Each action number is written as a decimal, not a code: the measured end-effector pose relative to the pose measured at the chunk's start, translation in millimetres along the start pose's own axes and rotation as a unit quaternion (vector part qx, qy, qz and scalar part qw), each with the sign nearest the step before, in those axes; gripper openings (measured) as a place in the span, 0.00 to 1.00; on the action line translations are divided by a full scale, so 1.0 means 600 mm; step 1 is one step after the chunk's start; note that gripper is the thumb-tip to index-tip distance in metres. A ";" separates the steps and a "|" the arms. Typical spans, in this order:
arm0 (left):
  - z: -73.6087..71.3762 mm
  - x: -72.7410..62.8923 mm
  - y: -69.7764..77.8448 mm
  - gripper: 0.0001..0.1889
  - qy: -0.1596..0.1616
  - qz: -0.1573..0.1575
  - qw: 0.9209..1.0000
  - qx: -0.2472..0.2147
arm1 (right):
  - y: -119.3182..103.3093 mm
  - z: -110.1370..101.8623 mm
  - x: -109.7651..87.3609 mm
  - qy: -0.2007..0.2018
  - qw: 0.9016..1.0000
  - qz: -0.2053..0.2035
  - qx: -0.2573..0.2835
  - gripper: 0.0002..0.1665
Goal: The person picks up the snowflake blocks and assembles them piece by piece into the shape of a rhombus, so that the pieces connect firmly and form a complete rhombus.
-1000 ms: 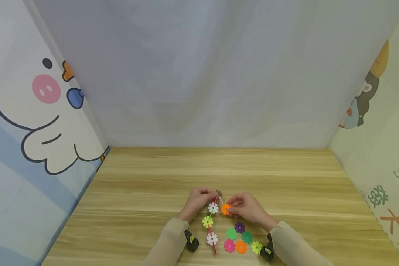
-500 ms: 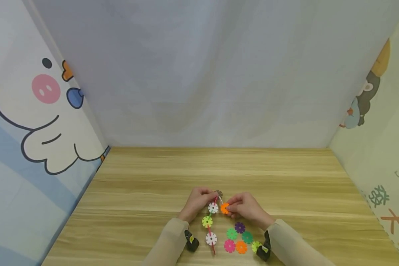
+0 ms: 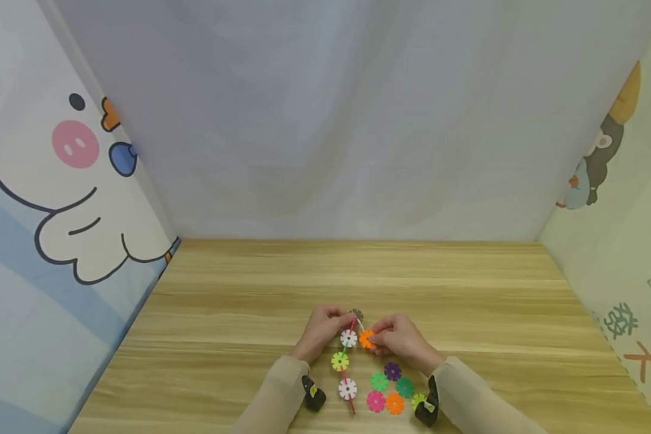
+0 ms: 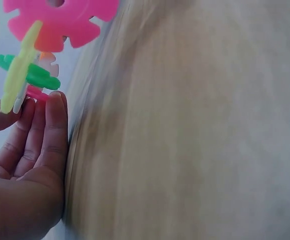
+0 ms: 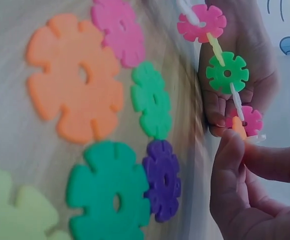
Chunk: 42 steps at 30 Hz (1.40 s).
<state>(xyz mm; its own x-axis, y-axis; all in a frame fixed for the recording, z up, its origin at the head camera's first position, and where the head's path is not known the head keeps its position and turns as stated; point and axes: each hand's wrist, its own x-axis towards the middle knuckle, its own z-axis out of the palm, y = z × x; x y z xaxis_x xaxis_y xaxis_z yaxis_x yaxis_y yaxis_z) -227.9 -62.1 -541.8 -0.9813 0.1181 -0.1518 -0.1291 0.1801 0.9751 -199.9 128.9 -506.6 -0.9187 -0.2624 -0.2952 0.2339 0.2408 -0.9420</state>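
A chain of notched plastic snowflake discs, with a white disc (image 3: 349,338) and a yellow one (image 3: 340,361) among them, runs down toward the near edge in the head view. My left hand (image 3: 322,328) pinches its far end, close to a greyish clear disc (image 3: 357,314). Between my right thumb and fingers is an orange disc (image 3: 366,339), held beside that end. The right wrist view shows this orange disc (image 5: 239,127) edge-on, meeting a whitish clear disc (image 5: 256,138); fingertips partly hide the joint. My right hand (image 3: 404,340) is right of the chain.
Loose discs lie on the wooden table (image 3: 239,277) before my right wrist: purple (image 3: 393,371), light green (image 3: 379,381), dark green (image 3: 404,387), pink (image 3: 376,401), orange (image 3: 395,403) and yellow-green (image 3: 418,401), the last partly covered by the wrist camera (image 3: 427,410).
The orange disc and my right fingers have shifted slightly left, toward the chain's far end. My right wrist has turned inward a little. The left hand keeps its place.
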 end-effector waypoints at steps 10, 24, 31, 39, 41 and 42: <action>-0.001 -0.002 0.001 0.10 -0.006 0.002 1.000 -0.011 | -0.004 0.005 0.005 0.018 1.000 0.018 0.015 0.08; -0.002 0.001 0.000 0.12 -0.025 -0.013 0.999 -0.026 | 0.008 -0.014 0.007 -0.063 0.997 -0.009 0.034 0.10; -0.007 0.004 0.004 0.12 -0.033 -0.037 0.997 -0.052 | 0.001 -0.011 0.009 -0.079 0.996 -0.001 0.041 0.11; -0.011 0.007 0.000 0.12 -0.029 -0.040 0.996 -0.080 | -0.012 -0.013 0.013 -0.084 0.996 -0.016 0.025 0.11; -0.012 0.008 0.001 0.11 -0.026 -0.043 0.995 -0.091 | -0.012 -0.014 0.016 -0.083 0.996 -0.020 0.020 0.11; -0.012 0.008 0.000 0.11 -0.024 -0.044 0.994 -0.097 | -0.012 -0.015 0.018 -0.081 0.996 -0.022 0.018 0.11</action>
<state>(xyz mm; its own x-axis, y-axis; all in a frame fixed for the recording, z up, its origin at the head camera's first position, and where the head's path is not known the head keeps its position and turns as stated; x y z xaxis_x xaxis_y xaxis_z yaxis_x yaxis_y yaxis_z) -233.5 -68.4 -541.1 -0.9576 0.1580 -0.2410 -0.2440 0.0002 0.9698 -214.4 132.8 -501.6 -0.8659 -0.4192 -0.2729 0.2085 0.1935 -0.9587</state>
